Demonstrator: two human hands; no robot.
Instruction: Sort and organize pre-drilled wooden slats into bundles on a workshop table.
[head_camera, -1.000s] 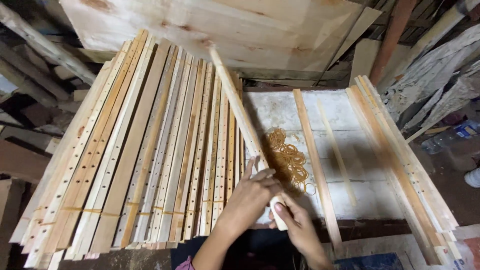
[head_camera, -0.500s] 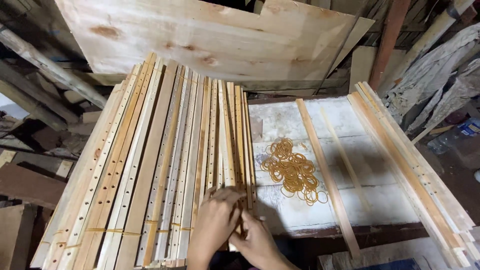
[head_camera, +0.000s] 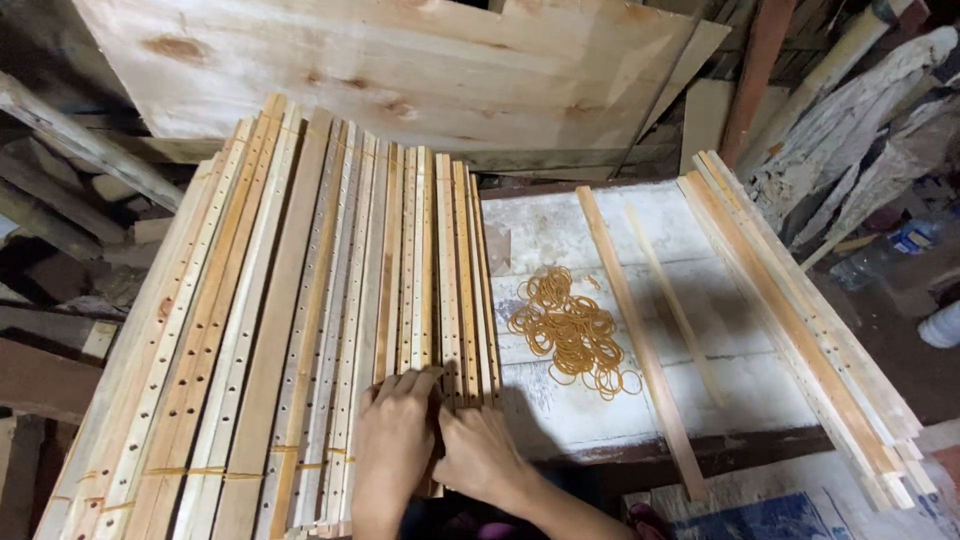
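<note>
woodworking workshop | drilled wooden slats (head_camera: 300, 300) | plywood sheet (head_camera: 400, 70) | scrap timber (head_camera: 80, 150)

We see a pile of tan rubber bands (head_camera: 572, 332) lying on the white worktop (head_camera: 740, 390). Right of them lie a long wooden strip (head_camera: 630, 330) and a thinner one (head_camera: 672, 300), then a stack of strips (head_camera: 800, 320). At the far side leans a plywood sheet (head_camera: 420, 70).
</note>
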